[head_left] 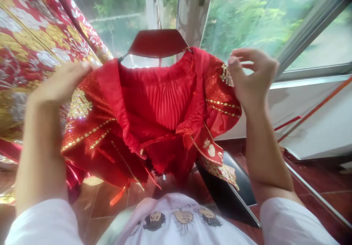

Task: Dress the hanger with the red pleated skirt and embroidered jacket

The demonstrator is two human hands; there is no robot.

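Note:
A red garment (154, 116) with gold embroidery and a pleated lining hangs in front of me on a dark red hanger (158, 43). My left hand (64, 81) grips the garment's left shoulder, fingers closed over the fabric. My right hand (251, 74) pinches the gold-trimmed right shoulder edge between thumb and fingertips. The garment's lower part droops toward my chest.
A larger red and gold embroidered cloth (30, 43) hangs at the left. Big windows (247, 17) with greenery outside fill the back. A dark flat object (231, 193) lies on the red tiled floor (316, 186) below the garment. A white ledge (316, 113) runs under the window.

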